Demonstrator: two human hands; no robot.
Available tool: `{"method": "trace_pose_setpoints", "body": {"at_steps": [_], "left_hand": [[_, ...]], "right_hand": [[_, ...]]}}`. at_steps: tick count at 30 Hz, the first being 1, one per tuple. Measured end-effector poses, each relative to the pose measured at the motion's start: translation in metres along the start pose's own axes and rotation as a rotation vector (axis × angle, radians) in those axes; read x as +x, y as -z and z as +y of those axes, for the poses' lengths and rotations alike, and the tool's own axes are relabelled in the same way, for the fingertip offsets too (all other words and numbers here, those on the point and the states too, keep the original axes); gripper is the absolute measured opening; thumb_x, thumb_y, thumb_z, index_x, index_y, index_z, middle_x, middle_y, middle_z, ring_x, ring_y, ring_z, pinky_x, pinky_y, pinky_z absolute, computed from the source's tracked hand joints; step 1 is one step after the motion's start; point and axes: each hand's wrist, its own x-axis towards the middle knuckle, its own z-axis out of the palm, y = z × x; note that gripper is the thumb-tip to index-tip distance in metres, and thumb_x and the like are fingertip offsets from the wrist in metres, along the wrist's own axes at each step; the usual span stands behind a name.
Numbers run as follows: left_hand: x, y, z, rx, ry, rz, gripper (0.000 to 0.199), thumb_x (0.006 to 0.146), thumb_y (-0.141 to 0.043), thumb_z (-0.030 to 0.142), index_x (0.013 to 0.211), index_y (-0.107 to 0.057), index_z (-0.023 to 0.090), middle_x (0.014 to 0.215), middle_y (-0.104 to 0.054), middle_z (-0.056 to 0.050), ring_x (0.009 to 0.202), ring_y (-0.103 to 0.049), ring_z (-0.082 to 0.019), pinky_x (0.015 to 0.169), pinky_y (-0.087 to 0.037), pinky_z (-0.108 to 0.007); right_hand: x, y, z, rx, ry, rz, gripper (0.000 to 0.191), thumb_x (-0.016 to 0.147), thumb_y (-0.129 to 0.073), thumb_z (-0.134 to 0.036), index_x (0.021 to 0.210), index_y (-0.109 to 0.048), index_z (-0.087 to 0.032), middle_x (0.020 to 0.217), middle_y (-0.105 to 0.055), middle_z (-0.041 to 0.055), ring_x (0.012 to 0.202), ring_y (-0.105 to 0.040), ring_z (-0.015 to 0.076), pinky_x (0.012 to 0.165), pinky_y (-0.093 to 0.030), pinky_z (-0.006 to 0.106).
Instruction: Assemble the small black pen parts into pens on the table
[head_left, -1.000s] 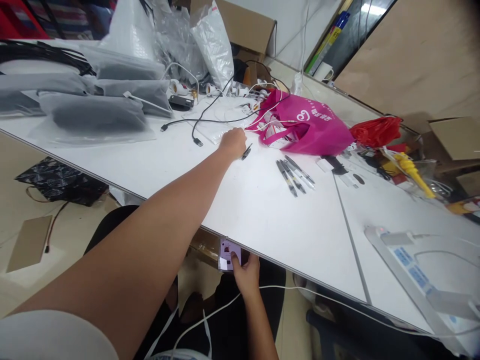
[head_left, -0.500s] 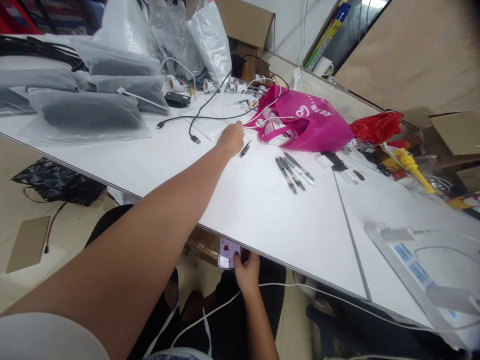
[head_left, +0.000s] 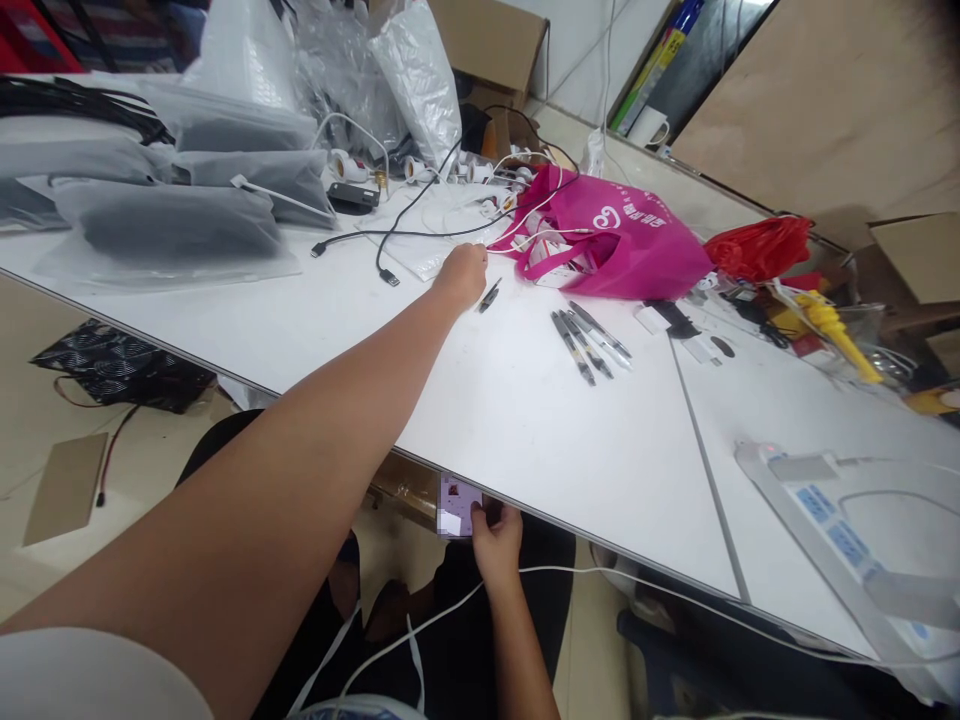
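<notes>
My left hand [head_left: 461,277] is closed over the white table [head_left: 487,430], beside the pink bag. A thin white cable [head_left: 517,249] runs up to its fingertips, which grip it; the far side of the fingers is hidden. Just right of that hand lies a short dark pen-like piece [head_left: 489,296]. Several grey and black pens [head_left: 583,345] rest farther right. Below the table's front edge, my right hand [head_left: 496,540] grips a phone [head_left: 457,508] with a lit screen, the thumb at its right side. Part of the phone's picture is blurred.
The pink bag [head_left: 645,245] lies on its side. Black cables [head_left: 388,273], lamp sockets [head_left: 349,165] and grey pouches [head_left: 172,230] lie at the back and left. A power strip [head_left: 832,530] is at the right. A white cord [head_left: 600,572] crosses below the table edge.
The view has shifted very slightly. Both hands stay in place, with the left still at the white cable and the right still holding the phone.
</notes>
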Motion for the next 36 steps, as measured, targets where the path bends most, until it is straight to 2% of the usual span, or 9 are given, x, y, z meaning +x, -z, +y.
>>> {"method": "trace_pose_setpoints", "body": {"at_steps": [3, 7, 11, 19, 25, 30, 36], "left_hand": [[0.001, 0.000, 0.001, -0.006, -0.012, 0.014, 0.032, 0.101, -0.049, 0.015, 0.107, -0.079, 0.022, 0.112, -0.077, -0.012, 0.110, -0.068, -0.028, 0.102, -0.053, -0.040], [0.001, 0.001, 0.001, -0.017, -0.038, 0.020, 0.023, 0.100, -0.056, 0.018, 0.098, -0.079, 0.018, 0.103, -0.077, -0.011, 0.103, -0.067, -0.025, 0.100, -0.052, -0.037], [0.001, 0.000, 0.000, -0.037, -0.050, 0.025, 0.022, 0.099, -0.059, 0.020, 0.092, -0.079, 0.017, 0.101, -0.076, -0.011, 0.100, -0.065, -0.023, 0.101, -0.051, -0.035], [0.005, -0.004, -0.003, -0.052, -0.060, 0.065, 0.018, 0.098, -0.060, 0.020, 0.093, -0.078, 0.018, 0.102, -0.077, -0.011, 0.099, -0.064, -0.023, 0.100, -0.051, -0.037], [0.005, -0.005, -0.004, -0.048, -0.063, 0.068, 0.017, 0.098, -0.061, 0.020, 0.094, -0.078, 0.018, 0.104, -0.077, -0.011, 0.101, -0.065, -0.023, 0.101, -0.051, -0.035], [0.005, -0.005, -0.003, -0.007, -0.073, 0.072, 0.018, 0.099, -0.062, 0.020, 0.094, -0.079, 0.017, 0.104, -0.078, -0.011, 0.104, -0.068, -0.024, 0.101, -0.052, -0.036], [0.004, -0.004, 0.000, 0.038, -0.066, 0.055, 0.018, 0.101, -0.062, 0.020, 0.096, -0.079, 0.015, 0.106, -0.079, -0.013, 0.106, -0.070, -0.026, 0.102, -0.054, -0.037]], "right_hand": [[0.001, -0.001, 0.001, -0.019, 0.001, -0.010, 0.034, 0.078, -0.073, -0.042, 0.104, -0.080, -0.022, 0.104, -0.083, 0.0117, 0.107, -0.078, 0.0358, 0.103, -0.061, 0.052], [0.002, 0.000, 0.007, 0.006, 0.003, 0.027, 0.038, 0.083, -0.073, -0.047, 0.108, -0.080, -0.019, 0.111, -0.083, 0.0133, 0.121, -0.074, 0.0362, 0.113, -0.055, 0.054], [0.002, 0.001, 0.015, 0.065, -0.017, 0.002, 0.043, 0.087, -0.072, -0.048, 0.116, -0.079, -0.017, 0.114, -0.082, 0.0136, 0.121, -0.073, 0.0333, 0.111, -0.055, 0.052], [0.001, 0.000, 0.019, 0.006, 0.028, -0.026, 0.041, 0.078, -0.076, -0.035, 0.114, -0.080, -0.016, 0.113, -0.082, 0.0135, 0.114, -0.075, 0.0324, 0.109, -0.057, 0.049], [0.005, 0.002, 0.026, 0.017, 0.018, -0.030, 0.043, 0.084, -0.073, -0.043, 0.117, -0.078, -0.016, 0.118, -0.081, 0.0149, 0.122, -0.073, 0.0335, 0.111, -0.056, 0.051], [0.005, 0.000, 0.028, -0.042, 0.041, -0.066, 0.056, 0.079, -0.080, -0.045, 0.126, -0.075, -0.015, 0.129, -0.077, 0.0175, 0.129, -0.070, 0.0359, 0.117, -0.053, 0.055], [0.004, -0.002, 0.028, -0.133, 0.041, -0.073, 0.063, 0.076, -0.083, -0.045, 0.129, -0.074, -0.014, 0.130, -0.076, 0.0191, 0.128, -0.070, 0.0376, 0.117, -0.053, 0.056]]}}
